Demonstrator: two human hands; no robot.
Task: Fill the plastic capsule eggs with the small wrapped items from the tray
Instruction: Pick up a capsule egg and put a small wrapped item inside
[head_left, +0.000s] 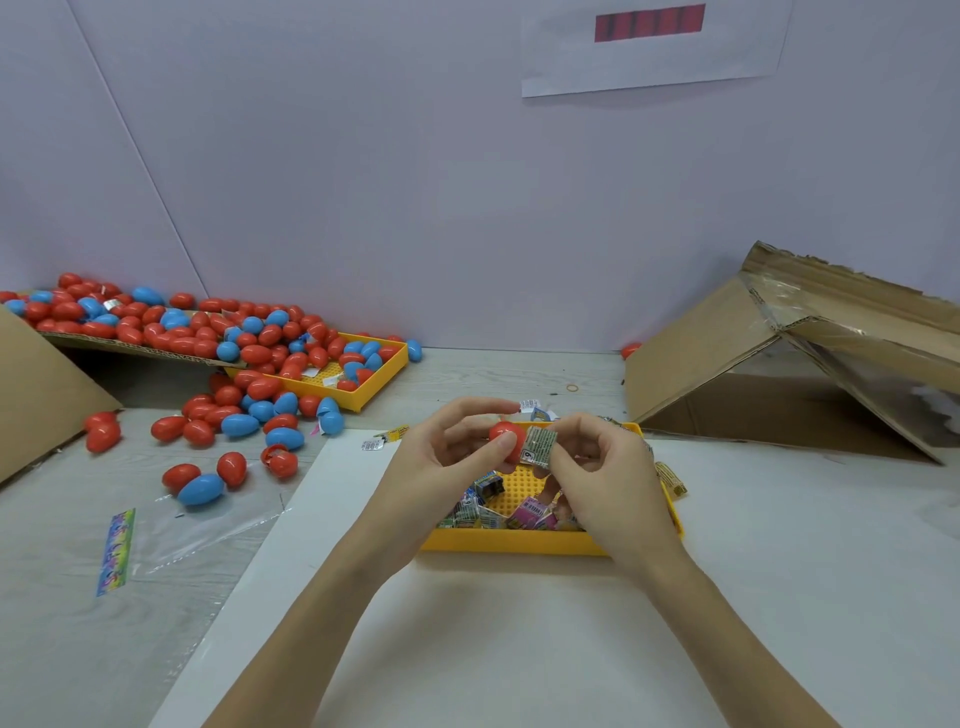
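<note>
Left hand (447, 452) grips a red capsule egg (505, 439), fingers curled round it, thumb on its front. Right hand (597, 467) pinches a small wrapped item (538, 447) between thumb and fingers, pressed right against the egg's open side (cannot tell whether it is partly inside). Both are held in the air above the near yellow tray (519, 543), which sits on a white sheet (519, 649) on the worktop (467, 374) and holds more wrapped items (524, 512); a few packets lie just outside its rim. Far left: a second yellow tray (371, 389) and a cardboard flap (104, 343) heaped with red and blue eggs (249, 353), more spilled loose onto the worktop near a clear plastic bag (156, 530). Right: an opened cardboard box (753, 364) on its side. One sheet of paper (649, 52) on the back wall.
</note>
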